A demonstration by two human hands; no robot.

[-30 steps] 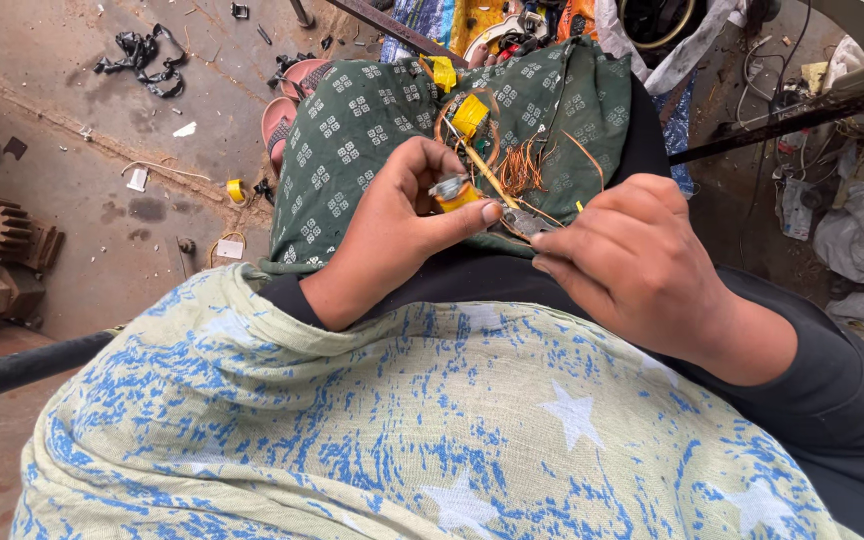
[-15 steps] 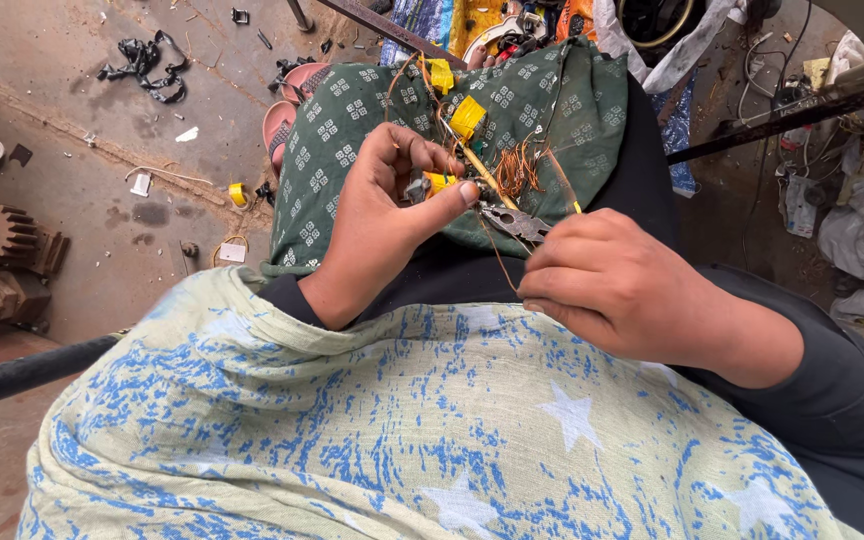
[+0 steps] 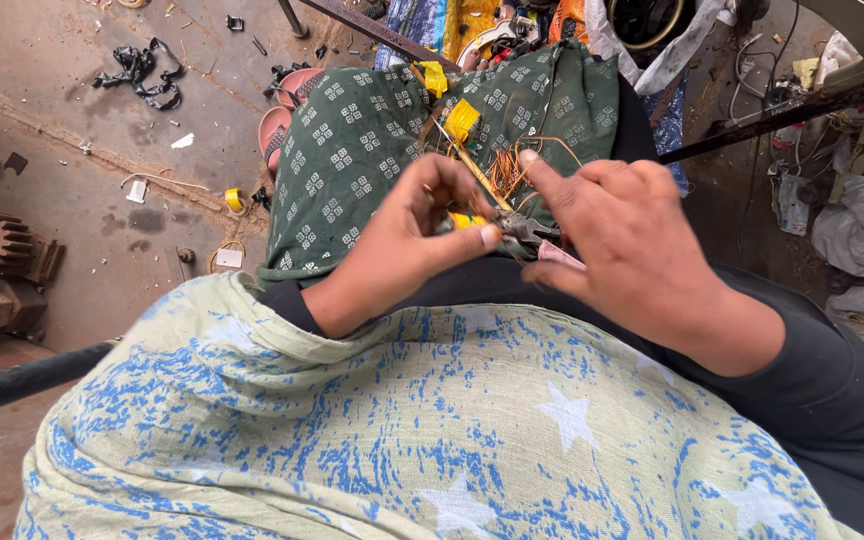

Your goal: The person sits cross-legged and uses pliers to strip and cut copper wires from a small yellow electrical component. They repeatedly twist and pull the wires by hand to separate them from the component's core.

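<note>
Both hands meet over my lap. My left hand [image 3: 402, 245] pinches a yellow-taped wire piece [image 3: 469, 219]; my right hand [image 3: 632, 240] closes around small pliers [image 3: 524, 230], their tip touching that piece. Copper wire strands [image 3: 508, 172] lie behind on the green patterned cloth [image 3: 352, 150].

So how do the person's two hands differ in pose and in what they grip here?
The left hand curls palm-inward, fingertips pinching a small yellow-taped piece; the right hand shows its back and grips small metal pliers. The left hand's thumb meets its fingers at the piece, while the right hand's forefinger juts up. Both work over the green patterned cloth.
</note>
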